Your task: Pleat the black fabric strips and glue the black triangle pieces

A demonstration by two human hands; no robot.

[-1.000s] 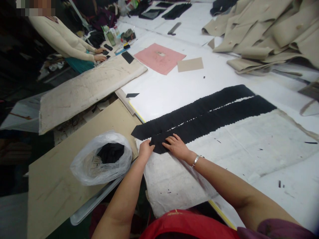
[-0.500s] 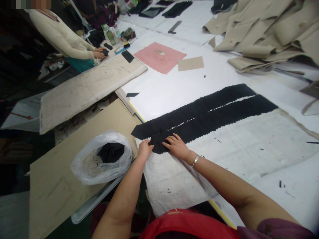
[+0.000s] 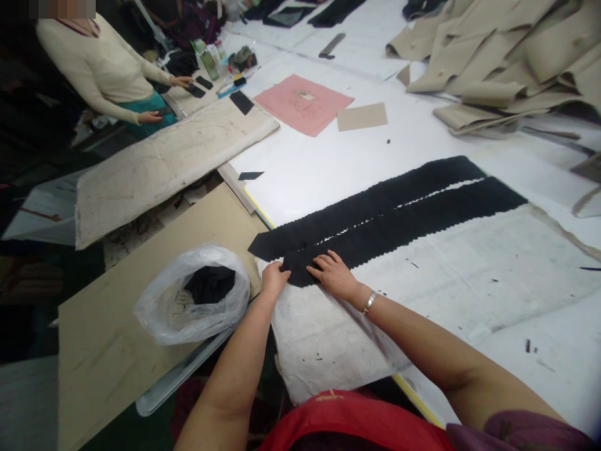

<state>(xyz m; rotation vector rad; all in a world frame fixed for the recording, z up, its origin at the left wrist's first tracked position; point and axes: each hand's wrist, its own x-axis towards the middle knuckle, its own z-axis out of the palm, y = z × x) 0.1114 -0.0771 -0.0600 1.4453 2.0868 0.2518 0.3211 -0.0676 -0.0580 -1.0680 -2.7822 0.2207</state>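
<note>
Two long rows of overlapping black fabric pieces run slantwise over the table: a far row (image 3: 366,197) and a near row (image 3: 422,219). Their long edges are notched like steps, with a thin white gap between them. My left hand (image 3: 275,279) pinches the left end of the near row, thumb on top and fingers mostly hidden. A little to the right, my right hand (image 3: 334,275) lies on the same row, fingers spread over the cloth. Beneath the near row is a stained white sheet (image 3: 469,275).
A plastic bag (image 3: 154,313) holding black cloth sits on a tan board (image 3: 103,369) at left. Beyond lie a padded board (image 3: 178,163), pink cloth (image 3: 300,103) and heaped beige fabric (image 3: 474,56). A co-worker (image 3: 94,69) stands at the far left.
The co-worker's hands have moved apart, one now lower and nearer the body with a dark piece. My hands keep their places on the near row; the view shifts slightly.
</note>
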